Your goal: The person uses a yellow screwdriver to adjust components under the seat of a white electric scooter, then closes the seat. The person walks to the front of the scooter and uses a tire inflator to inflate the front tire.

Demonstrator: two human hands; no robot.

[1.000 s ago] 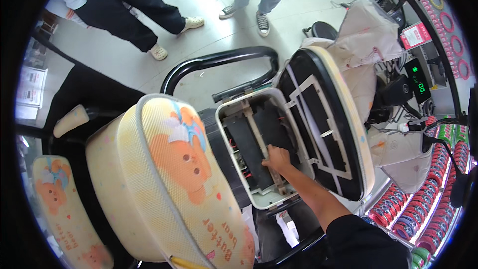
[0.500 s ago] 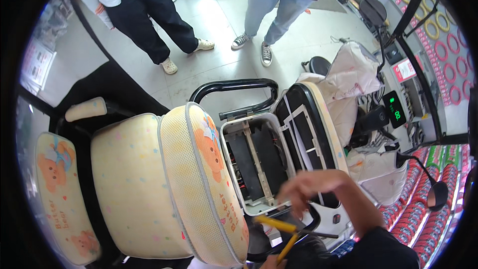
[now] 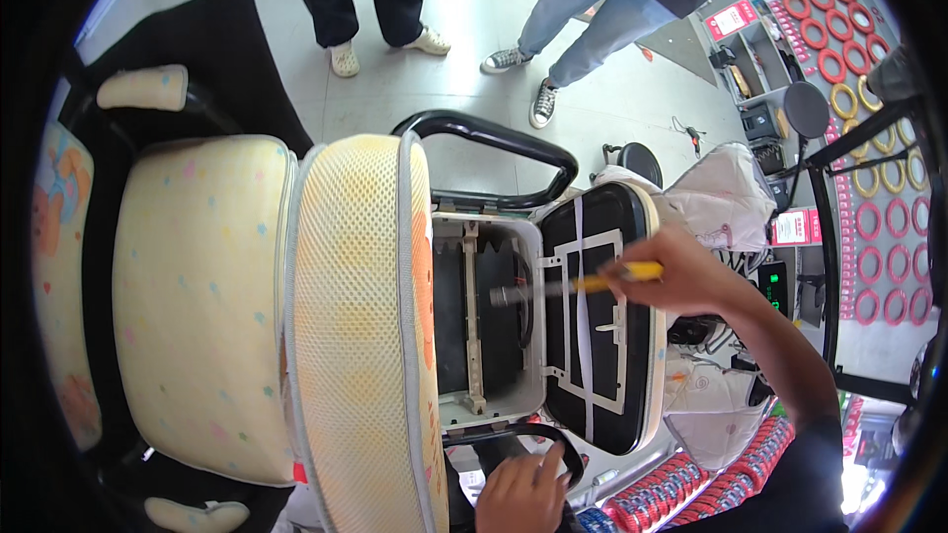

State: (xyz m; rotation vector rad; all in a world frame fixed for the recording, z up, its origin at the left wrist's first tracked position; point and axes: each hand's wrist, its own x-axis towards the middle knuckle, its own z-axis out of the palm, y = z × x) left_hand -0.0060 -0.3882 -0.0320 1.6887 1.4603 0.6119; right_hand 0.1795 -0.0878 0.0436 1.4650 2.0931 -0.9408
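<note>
- right hand (image 3: pixel 681 276) clenched round the yellow handle of a long screwdriver (image 3: pixel 583 283), grey metal shaft pointing left across the opened black flip-up lid with white ribs (image 3: pixel 597 336)
- screwdriver tip sitting inside the open white plastic compartment with dark innards (image 3: pixel 484 321), right by a vertical pale bar in there; can't tell what the tip actually touches
- left hand (image 3: pixel 523 489) down at the bottom edge, fingers curled onto a black curved bar (image 3: pixel 513 431) just below the compartment; looks like a loose grasp, though how tight is hard to say
- pale yellow mesh-padded seat back with cartoon print (image 3: pixel 360 336) standing edge-on just left of the compartment, partly covering its left wall
- cream seat cushion with small coloured dots (image 3: pixel 193 286) further left, touching the mesh pad, with another bear-print cushion (image 3: pixel 59 266) at the far left rim
- glossy black curved handlebar (image 3: pixel 494 138) arching above the compartment
- white plastic bags (image 3: pixel 726 192) bunched up to the right, behind the lid
- red and yellow rings (image 3: pixel 869 118) hanging in rows on the far right wall
- two other people standing on the grey floor (image 3: pixel 474 30) up top, only legs and shoes (image 3: pixel 425 39) showing, well apart from the hands
</note>
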